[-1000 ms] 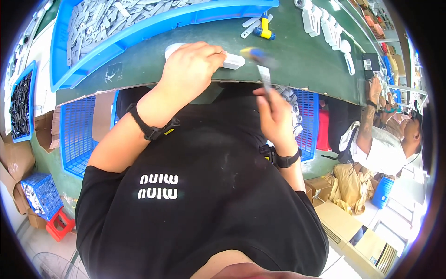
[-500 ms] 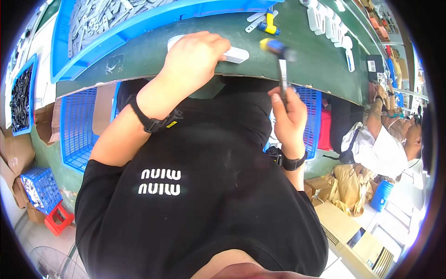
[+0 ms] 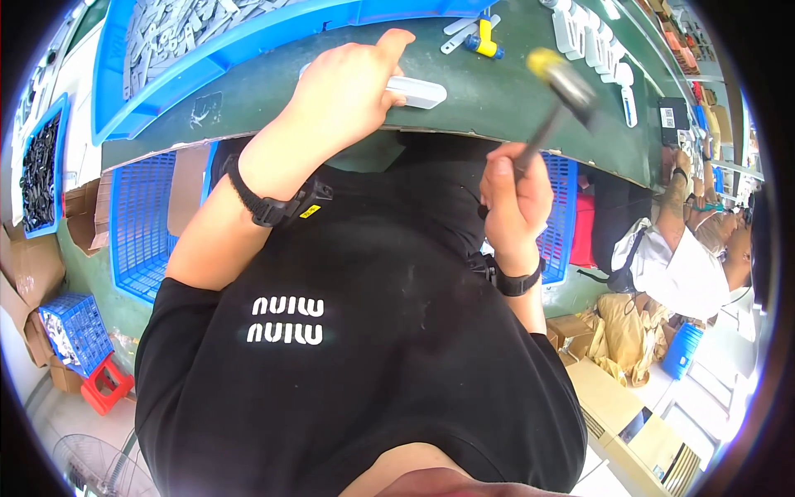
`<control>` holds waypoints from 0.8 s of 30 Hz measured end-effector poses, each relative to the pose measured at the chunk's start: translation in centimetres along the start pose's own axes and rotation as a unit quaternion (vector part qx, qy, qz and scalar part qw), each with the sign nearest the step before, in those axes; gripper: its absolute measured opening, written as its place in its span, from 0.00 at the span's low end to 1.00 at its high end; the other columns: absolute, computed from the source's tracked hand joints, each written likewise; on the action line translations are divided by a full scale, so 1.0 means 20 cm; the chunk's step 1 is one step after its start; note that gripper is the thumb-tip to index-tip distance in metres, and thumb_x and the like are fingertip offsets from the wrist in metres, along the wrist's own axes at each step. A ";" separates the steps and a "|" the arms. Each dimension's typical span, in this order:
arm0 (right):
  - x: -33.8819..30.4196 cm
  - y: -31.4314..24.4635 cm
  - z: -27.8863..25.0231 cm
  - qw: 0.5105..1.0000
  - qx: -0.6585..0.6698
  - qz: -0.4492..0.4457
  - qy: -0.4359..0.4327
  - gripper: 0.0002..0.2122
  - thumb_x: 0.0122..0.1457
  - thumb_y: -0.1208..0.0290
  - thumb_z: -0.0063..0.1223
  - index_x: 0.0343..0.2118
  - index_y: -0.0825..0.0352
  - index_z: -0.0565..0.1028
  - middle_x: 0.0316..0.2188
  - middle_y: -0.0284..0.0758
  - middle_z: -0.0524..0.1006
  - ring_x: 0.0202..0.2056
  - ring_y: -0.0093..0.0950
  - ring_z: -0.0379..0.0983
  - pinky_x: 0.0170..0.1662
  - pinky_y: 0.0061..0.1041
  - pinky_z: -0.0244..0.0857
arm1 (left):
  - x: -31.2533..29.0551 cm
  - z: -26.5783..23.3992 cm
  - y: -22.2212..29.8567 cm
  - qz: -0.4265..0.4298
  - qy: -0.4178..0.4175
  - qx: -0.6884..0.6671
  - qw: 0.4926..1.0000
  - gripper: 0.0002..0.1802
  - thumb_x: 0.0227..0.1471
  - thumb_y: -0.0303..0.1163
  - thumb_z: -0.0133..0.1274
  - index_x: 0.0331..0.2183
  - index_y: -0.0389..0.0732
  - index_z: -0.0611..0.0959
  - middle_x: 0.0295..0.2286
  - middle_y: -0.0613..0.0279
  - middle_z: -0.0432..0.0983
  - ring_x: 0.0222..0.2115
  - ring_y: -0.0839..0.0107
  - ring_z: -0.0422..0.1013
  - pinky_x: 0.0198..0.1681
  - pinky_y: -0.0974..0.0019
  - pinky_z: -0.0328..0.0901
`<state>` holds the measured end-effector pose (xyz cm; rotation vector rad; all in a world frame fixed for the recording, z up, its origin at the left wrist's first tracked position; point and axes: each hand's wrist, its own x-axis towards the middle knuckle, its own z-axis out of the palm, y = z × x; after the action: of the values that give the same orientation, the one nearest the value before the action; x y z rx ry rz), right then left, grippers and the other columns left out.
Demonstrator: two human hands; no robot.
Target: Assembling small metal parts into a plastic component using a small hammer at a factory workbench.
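My left hand [image 3: 349, 89] is closed over a long white plastic piece [image 3: 421, 93] on the green tabletop. Its index finger points up and away from the piece, whose right end sticks out past the fingers. In my right hand [image 3: 517, 203] is a mallet [image 3: 567, 87] with a yellow face, gripped by its handle. The mallet head is blurred and stands to the right of the white piece, apart from it. A yellow and blue tool [image 3: 484, 41] lies farther back, beside some flat grey strips [image 3: 455, 35].
A blue tray [image 3: 273, 40] of grey strips takes up the back left of the green table [image 3: 248, 112]. Several white handled pieces [image 3: 584, 37] line the back right. Blue crates [image 3: 137, 224] stand beneath the table edge. Another person's arm [image 3: 672, 199] is at far right.
The mallet has swung to the right, away from the white piece, its head tilting over. My left index finger has lifted and straightened.
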<state>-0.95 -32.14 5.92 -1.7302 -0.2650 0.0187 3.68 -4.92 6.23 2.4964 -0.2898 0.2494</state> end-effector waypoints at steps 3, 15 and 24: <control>0.02 0.01 0.03 0.992 -0.088 -0.087 -0.036 0.03 0.69 0.78 0.55 0.42 0.69 0.76 0.22 0.33 0.74 0.24 0.24 0.71 0.30 0.28 0.64 | -0.01 0.00 0.01 -0.007 0.009 0.005 1.000 0.35 0.52 0.26 0.68 0.60 0.43 0.76 0.37 0.56 0.87 0.41 0.47 0.81 0.46 0.50 0.74; 0.06 0.07 0.04 0.995 -0.068 -0.033 -0.061 0.02 0.69 0.78 0.54 0.40 0.70 0.77 0.21 0.28 0.71 0.23 0.18 0.66 0.29 0.24 0.60 | -0.04 0.04 -0.01 0.012 0.023 0.048 0.999 0.38 0.53 0.28 0.68 0.63 0.46 0.72 0.40 0.59 0.86 0.41 0.50 0.81 0.45 0.50 0.74; -0.02 0.06 0.10 0.995 0.082 -0.051 -0.035 0.03 0.68 0.81 0.54 0.42 0.69 0.77 0.22 0.32 0.73 0.24 0.20 0.69 0.29 0.24 0.62 | -0.03 0.05 -0.02 0.014 0.029 0.046 0.998 0.40 0.54 0.29 0.67 0.65 0.46 0.69 0.37 0.59 0.87 0.41 0.50 0.82 0.44 0.50 0.75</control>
<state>-1.57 -30.39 4.33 -1.5526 -0.3939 0.0255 3.23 -5.15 5.12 2.5725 -0.2956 0.3529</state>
